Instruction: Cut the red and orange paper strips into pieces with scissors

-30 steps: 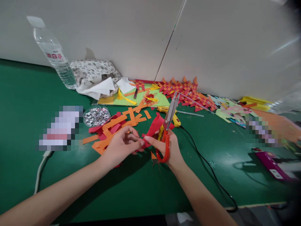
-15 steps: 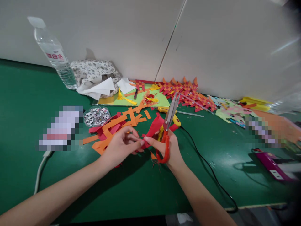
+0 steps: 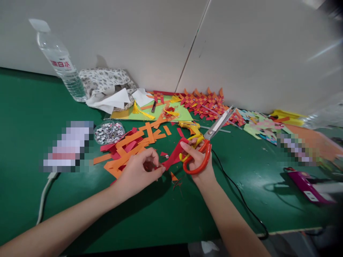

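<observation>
Between my two hands stretches a red paper strip [image 3: 174, 154]. My left hand [image 3: 143, 166] pinches its lower left end with thumb and fingertips. At the strip's upper right end, my right hand [image 3: 199, 162] presses it between thumb and fingers. Scissors [image 3: 211, 132] with red and yellow handles also hang on my right hand, their blades pointing up and right, slightly apart. Orange paper strips [image 3: 128, 151] and red ones lie in a loose heap just beyond my left hand. Small orange and red scraps [image 3: 173, 176] are scattered on the table below the held strip.
A yellow glue gun [image 3: 189, 125] lies beyond my right hand, its black cord [image 3: 233, 182] running to the front edge. Googly eyes [image 3: 109, 132] fill a dish at left. Woven paper fish [image 3: 206, 101] are piled by the wall. A water bottle [image 3: 61, 66] and power strip [image 3: 308, 185] flank the table.
My hands have moved apart, pulling the red strip out between them. The scissors in my right hand have swung over to the right, blades now tilted.
</observation>
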`<state>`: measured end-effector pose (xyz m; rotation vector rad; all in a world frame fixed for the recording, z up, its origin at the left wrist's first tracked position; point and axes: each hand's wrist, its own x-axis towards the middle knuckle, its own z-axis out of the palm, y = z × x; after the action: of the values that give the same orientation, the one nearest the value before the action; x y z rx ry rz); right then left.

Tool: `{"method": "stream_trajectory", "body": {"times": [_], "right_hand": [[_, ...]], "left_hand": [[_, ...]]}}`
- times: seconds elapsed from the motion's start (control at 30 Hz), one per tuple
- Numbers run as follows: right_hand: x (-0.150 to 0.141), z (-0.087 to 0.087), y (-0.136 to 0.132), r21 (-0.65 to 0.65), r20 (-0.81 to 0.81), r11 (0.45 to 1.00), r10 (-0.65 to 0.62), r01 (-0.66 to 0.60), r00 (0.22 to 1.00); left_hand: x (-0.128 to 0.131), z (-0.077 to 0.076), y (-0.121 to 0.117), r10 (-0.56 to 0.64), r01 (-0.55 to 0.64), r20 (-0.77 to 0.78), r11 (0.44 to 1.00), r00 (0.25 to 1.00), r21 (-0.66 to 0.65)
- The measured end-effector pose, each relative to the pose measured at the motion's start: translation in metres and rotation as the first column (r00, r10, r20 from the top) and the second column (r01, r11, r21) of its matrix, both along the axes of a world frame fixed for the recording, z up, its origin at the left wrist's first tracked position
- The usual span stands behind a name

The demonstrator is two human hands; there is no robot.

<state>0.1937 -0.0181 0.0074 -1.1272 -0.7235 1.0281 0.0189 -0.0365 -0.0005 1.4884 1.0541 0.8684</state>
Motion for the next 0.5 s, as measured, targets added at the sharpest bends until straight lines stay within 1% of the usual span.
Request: {"method": "stream_trajectory", "body": {"times": [0.17,0.4,0.5], "right_hand": [[0.0012,0.0007,0.0000,0.011,-0.040,1.000,0.006,-0.005,0.999],[0.0024,-0.0038,0.0008,0.040,0.012,0.999,-0.009,0.008,1.000],[0.0027,-0.0044,0.0007,0.053,0.042,0.999,0.007,-0.009,0.999]], "left_hand": [[-0.0005,0.0000,0.0000,-0.007,0.009,-0.040,0.999,0.999,0.043],[-0.0006,0.0007,0.0006,-0.004,0.004,-0.019,1.000,1.000,0.023],[-0.0007,-0.0003,0.0005,-0.020,0.020,-0.013,1.000,1.000,0.023]]}}
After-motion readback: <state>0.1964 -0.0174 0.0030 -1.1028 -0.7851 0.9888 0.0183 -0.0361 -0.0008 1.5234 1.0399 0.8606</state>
